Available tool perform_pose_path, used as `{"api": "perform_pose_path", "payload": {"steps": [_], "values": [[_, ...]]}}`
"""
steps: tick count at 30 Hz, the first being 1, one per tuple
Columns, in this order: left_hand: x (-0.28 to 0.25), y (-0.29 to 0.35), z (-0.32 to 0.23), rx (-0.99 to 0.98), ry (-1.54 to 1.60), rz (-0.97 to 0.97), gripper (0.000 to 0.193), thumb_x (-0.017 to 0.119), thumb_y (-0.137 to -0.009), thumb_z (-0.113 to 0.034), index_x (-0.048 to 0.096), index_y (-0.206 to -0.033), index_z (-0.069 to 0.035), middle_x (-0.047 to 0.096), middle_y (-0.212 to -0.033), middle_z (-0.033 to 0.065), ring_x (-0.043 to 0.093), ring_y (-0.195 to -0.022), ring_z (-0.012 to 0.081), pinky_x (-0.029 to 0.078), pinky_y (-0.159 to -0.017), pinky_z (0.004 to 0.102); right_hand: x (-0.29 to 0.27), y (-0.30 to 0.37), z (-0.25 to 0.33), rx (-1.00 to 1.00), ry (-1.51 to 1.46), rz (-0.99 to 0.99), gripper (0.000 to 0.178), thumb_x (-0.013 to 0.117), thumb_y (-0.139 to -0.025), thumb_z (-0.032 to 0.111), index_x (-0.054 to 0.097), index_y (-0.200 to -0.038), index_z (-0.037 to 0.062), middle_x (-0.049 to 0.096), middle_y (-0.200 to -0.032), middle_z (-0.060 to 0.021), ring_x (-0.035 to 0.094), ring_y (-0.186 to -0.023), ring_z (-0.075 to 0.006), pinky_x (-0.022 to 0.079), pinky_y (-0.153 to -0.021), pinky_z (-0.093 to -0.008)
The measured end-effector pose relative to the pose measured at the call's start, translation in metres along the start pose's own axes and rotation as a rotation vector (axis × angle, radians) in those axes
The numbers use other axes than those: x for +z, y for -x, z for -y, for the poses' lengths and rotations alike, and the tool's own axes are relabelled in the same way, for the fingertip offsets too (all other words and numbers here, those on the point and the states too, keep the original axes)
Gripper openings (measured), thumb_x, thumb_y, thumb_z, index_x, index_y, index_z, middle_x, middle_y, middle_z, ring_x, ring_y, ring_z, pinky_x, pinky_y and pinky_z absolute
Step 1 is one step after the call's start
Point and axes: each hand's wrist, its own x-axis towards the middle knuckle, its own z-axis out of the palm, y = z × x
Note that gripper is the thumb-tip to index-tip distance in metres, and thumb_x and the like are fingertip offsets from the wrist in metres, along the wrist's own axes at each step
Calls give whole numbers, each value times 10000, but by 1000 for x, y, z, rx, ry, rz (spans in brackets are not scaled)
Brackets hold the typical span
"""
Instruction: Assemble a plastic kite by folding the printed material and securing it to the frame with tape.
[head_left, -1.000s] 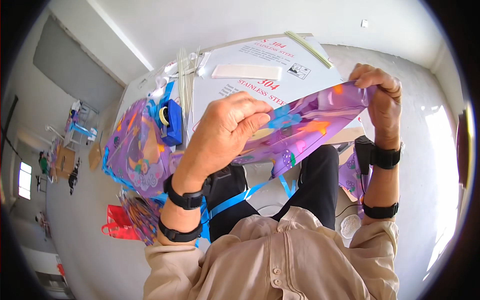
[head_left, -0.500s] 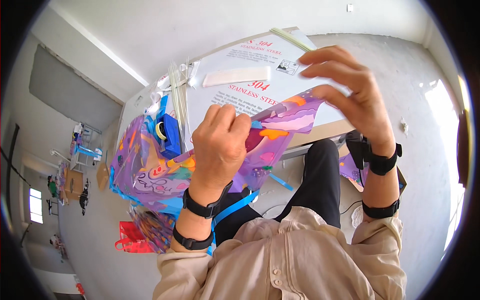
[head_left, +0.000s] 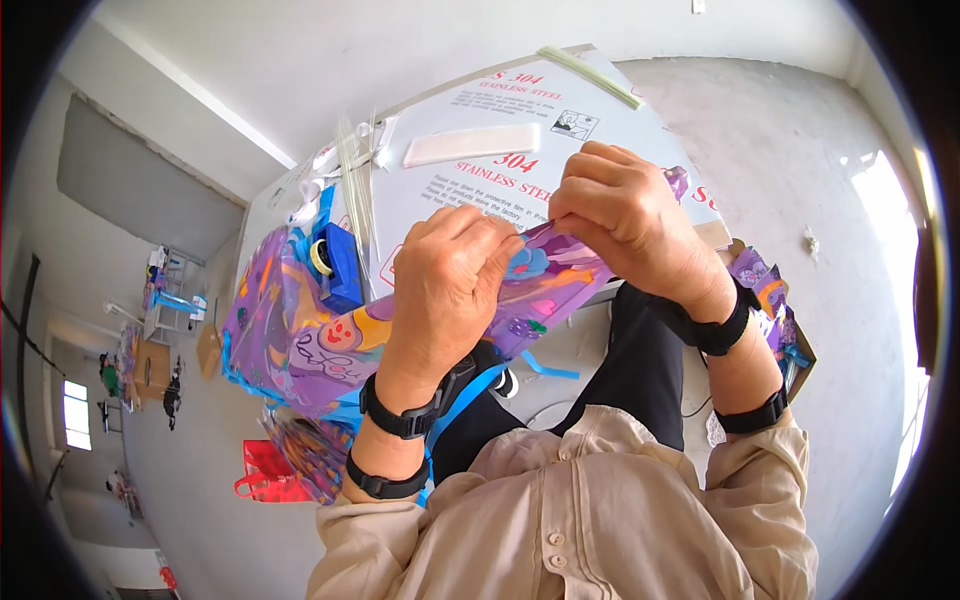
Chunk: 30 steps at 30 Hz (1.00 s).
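Observation:
A thin purple printed sheet (head_left: pixel 550 290) with cartoon shapes spreads from the table's left side to the front, hanging over the near edge. My left hand (head_left: pixel 450 275) pinches its upper edge. Close beside it, my right hand (head_left: pixel 630 215) is closed on the same edge, leaving a short taut stretch between the two. What else may be in the fingers is hidden. Light blue strips (head_left: pixel 465 405) hang below the sheet by my left wrist. Just left of my left hand, a blue tape dispenser (head_left: pixel 343 270) with a roll of tape stands on the sheet.
The film-covered table (head_left: pixel 470 110) carries a white translucent strip stack (head_left: pixel 472 145), a bundle of thin pale rods (head_left: pixel 590 77) at the far edge and more rods (head_left: pixel 357 190) at left. A box (head_left: pixel 798 355) of purple sheets stands right, a red bag (head_left: pixel 270 470) lower left.
My right hand has come down and left from its raised, spread pose and closed on the sheet's edge beside my left hand. The sheet's edge has shifted with it.

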Motion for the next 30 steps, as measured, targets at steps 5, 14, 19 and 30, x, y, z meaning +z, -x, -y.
{"api": "perform_pose_path", "payload": {"steps": [5,14,19,30], "values": [[2,0,0,2,-25,23,130,704,-683,11,582,-717,-16,551,-699,96,537,-676,289,420,-568,382,9,-3,4,-4,27,15,153,695,-678,87,560,-736,44,556,-737,-72,557,-745,-280,448,-660,-376],[-19,-1,0,163,-94,0,150,696,-660,40,572,-733,-1,501,-680,99,505,-648,284,408,-544,375,-32,-1,-11,299,-17,285,192,714,-713,143,592,-665,3,541,-618,-162,521,-580,-340,403,-529,-374],[-42,-4,1,113,-22,56,144,699,-687,28,566,-743,18,502,-674,104,502,-627,274,401,-542,347,-52,10,-26,465,-166,371,308,709,-787,278,656,-702,-13,610,-633,-127,597,-599,-238,448,-548,-335],[-41,-39,2,-8,180,-207,107,671,-835,-41,576,-812,2,551,-709,-17,448,-626,46,371,-557,188,17,46,-21,649,-998,-18,330,788,-700,130,671,-986,15,660,-842,-36,601,-794,-105,485,-761,-273]]}}
